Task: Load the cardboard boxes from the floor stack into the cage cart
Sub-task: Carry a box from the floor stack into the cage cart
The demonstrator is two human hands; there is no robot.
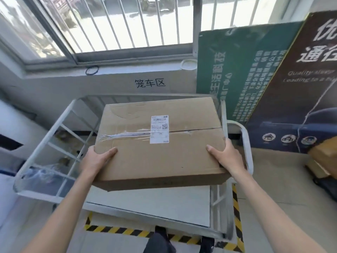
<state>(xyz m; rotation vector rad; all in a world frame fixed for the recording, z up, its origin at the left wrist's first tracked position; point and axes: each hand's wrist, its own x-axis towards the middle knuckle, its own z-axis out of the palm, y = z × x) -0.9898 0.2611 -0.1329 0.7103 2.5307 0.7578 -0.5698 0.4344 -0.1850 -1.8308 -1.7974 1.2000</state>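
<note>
A large brown cardboard box (pixel 160 143) with a white shipping label and clear tape hangs in the air above the grey cage cart (pixel 43 141). My left hand (pixel 96 159) grips its near left corner, thumb on top. My right hand (pixel 226 157) grips its near right corner the same way. The box covers most of the cart's inside; a bare strip of the cart's pale floor (pixel 155 203) shows under its near edge.
More cardboard boxes (pixel 322 157) sit on a dark trolley at the right edge. A green sign (pixel 237 70) and a dark poster (pixel 300 88) lean on the wall behind the cart. Yellow-black tape (pixel 116 230) marks the floor around the cart. A barred window is ahead.
</note>
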